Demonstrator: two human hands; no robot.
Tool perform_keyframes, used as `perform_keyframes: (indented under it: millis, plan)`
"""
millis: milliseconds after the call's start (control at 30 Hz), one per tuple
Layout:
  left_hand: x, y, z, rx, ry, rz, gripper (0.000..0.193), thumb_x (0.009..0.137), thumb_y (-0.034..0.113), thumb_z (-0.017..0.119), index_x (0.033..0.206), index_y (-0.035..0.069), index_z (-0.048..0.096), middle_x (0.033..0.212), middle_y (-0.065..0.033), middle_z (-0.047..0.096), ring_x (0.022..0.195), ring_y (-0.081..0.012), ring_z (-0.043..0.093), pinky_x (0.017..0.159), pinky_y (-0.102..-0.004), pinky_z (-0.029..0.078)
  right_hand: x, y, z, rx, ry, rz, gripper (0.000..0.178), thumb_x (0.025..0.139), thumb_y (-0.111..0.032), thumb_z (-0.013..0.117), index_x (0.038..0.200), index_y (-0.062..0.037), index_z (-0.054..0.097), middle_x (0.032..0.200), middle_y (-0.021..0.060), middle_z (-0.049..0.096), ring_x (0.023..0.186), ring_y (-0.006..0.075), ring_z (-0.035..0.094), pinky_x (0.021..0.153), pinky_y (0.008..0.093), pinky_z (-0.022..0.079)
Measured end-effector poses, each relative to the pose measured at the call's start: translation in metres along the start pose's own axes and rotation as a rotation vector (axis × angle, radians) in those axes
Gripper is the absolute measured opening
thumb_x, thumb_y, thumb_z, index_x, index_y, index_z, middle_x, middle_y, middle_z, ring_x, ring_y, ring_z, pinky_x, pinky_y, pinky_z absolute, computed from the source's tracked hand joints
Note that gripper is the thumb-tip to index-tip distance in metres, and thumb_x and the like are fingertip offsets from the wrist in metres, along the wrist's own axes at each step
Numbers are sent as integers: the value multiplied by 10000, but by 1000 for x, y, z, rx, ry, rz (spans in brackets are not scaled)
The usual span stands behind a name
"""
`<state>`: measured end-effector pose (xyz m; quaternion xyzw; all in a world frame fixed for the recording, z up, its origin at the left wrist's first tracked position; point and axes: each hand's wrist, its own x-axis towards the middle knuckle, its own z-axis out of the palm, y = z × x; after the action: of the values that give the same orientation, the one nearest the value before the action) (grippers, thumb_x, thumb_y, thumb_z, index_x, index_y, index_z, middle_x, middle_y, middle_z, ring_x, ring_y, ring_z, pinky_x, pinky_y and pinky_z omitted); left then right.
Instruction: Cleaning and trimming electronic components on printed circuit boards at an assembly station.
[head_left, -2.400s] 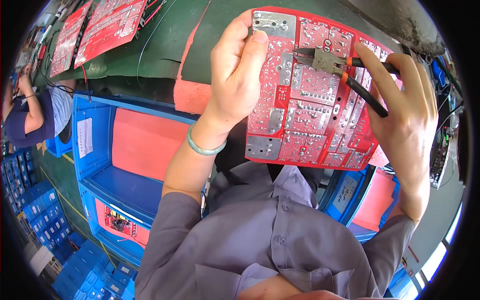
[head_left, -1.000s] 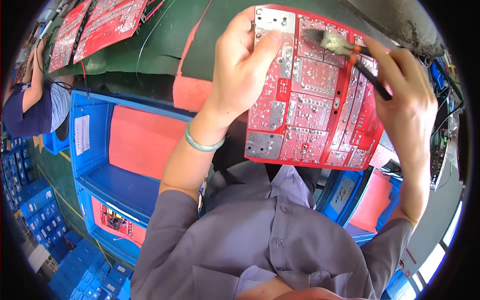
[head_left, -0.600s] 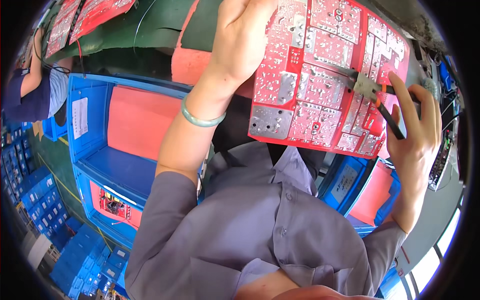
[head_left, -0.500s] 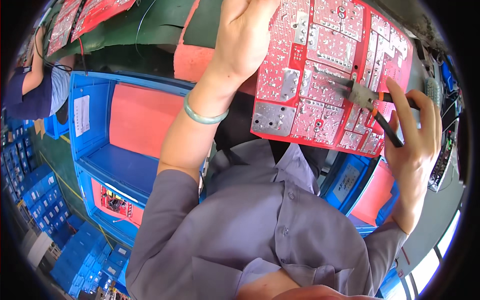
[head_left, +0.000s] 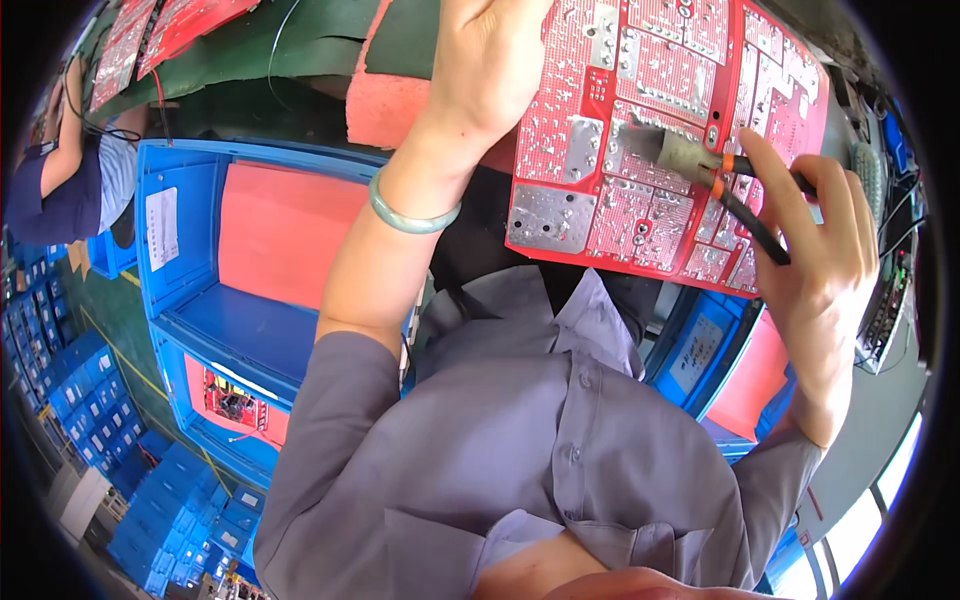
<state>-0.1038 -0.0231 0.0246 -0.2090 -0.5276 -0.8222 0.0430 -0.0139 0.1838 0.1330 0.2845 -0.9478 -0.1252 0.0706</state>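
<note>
A large red circuit board (head_left: pixel 650 240), its soldered side facing up, fills the upper right of the head view. Its left edge is in my left hand (head_left: pixel 490 75), whose fingertips are cut off by the picture's top or hidden at the board. My right hand (head_left: pixel 815 235) is closed around the orange and black handles of a pair of pliers (head_left: pixel 690 160). The metal jaws lie over the middle of the board, among silvery solder joints. Their dark tips are blurred, so contact with the joints cannot be made out.
A blue crate (head_left: pixel 250 315) with a pink sheet stands to the left, above another holding a populated board (head_left: pixel 232 400). A further blue crate (head_left: pixel 690 350) is at the lower right. More red boards (head_left: pixel 190 35) and a co-worker's arm (head_left: pixel 65 150) are far left.
The pliers and my right hand have shifted left and slightly up across the board. The board itself has moved up a little. My left hand stays at its edge.
</note>
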Motion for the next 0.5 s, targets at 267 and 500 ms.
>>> perform_keyframes:
  millis: [267, 500]
  plan:
    - [2, -3, -1, 21, 31, 24, 280, 931, 119, 423, 1103, -72, 535, 1004, -64, 604, 900, -94, 540, 793, -212, 417, -13, 3, 2, 63, 85, 90, 602, 573, 118, 662, 1124, -119, 616, 882, 64, 538, 742, 199, 555, 646, 329, 467]
    - [0, -2, -11, 97, -24, 50, 252, 925, 121, 422, 1031, -57, 566, 927, -55, 617, 819, -87, 549, 738, -201, 425, -17, -15, 5, 92, 29, -24, 598, 534, 148, 647, 1081, -92, 631, 845, 75, 523, 709, 208, 543, 621, 341, 457]
